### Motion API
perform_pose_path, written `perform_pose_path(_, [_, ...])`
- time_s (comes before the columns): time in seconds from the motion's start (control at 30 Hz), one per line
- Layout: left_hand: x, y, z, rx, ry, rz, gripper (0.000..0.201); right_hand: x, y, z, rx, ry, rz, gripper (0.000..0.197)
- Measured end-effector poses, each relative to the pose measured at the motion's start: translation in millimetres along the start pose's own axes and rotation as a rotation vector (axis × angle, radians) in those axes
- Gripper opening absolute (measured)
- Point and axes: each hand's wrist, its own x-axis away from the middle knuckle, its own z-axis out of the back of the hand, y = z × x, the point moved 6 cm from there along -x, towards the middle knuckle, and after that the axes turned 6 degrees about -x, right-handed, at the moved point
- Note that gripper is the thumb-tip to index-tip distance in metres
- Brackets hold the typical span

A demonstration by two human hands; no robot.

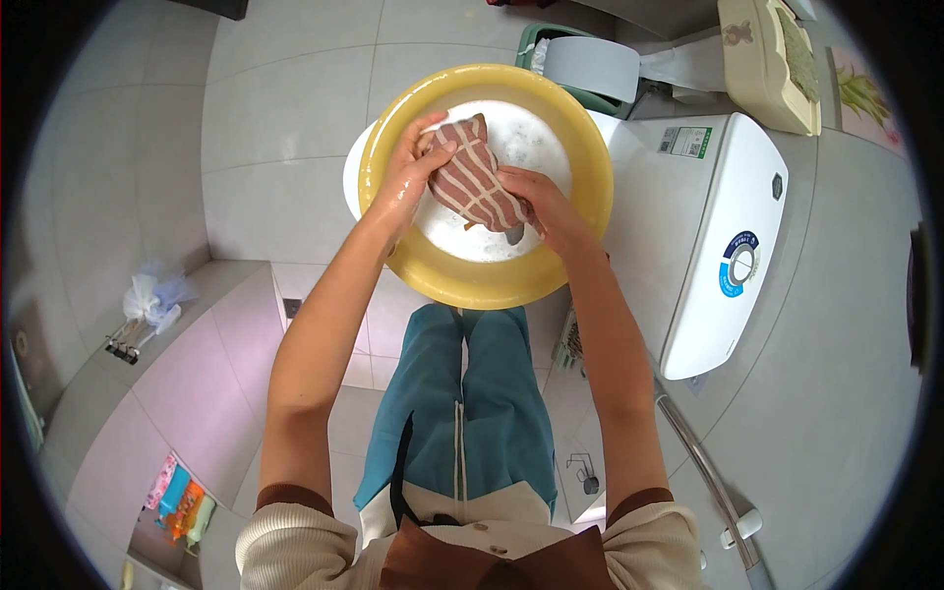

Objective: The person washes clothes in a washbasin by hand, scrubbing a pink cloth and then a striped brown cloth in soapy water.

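A: so where's the striped cloth (474, 179)?
B: over the suds (532, 146) in the yellow basin (472, 283), can't tell if it's touching them. left hand (413, 165) has its grip on the basin's-left side of it, right hand (547, 205) pinches the opposite side
A: and the white tank (649, 236)?
B: just right of the basin

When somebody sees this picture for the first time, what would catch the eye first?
Probably the big yellow basin at the upper middle, with white suds inside. Above the suds, the left hand and right hand hold a brown striped cloth. Next, perhaps, the white toilet tank on the right.
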Motion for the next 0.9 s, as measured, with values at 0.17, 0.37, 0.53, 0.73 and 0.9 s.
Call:
perform_pose_path(0.17, [-5.9, -21.6, 11.2, 0.282, 0.052, 0.125, 0.078, -7.2, 11.2, 12.9, -0.012, 0.017, 0.094, 0.027])
perform_pose_path(0.37, [12.0, -37.5, 6.5, 0.126, 0.028, 0.263, 0.070, -6.3, 23.3, 31.1, -0.088, 0.104, 0.128, 0.027])
perform_pose_path(0.53, [3.1, -36.7, 23.2, -0.079, 0.181, 0.050, 0.055, -9.7, 29.0, 53.8, 0.033, 0.264, 0.205, 0.029])
perform_pose_path(0.73, [6.4, -47.9, 9.8, -0.134, 0.171, 0.204, 0.044, 0.3, 16.8, 8.6, 0.425, 0.202, 0.482, 0.029])
perform_pose_path(0.9, [9.9, -55.2, 2.8, 0.153, 0.058, 0.288, 0.030, 2.4, 20.1, -13.1, 0.631, 0.289, 0.738, 0.032])
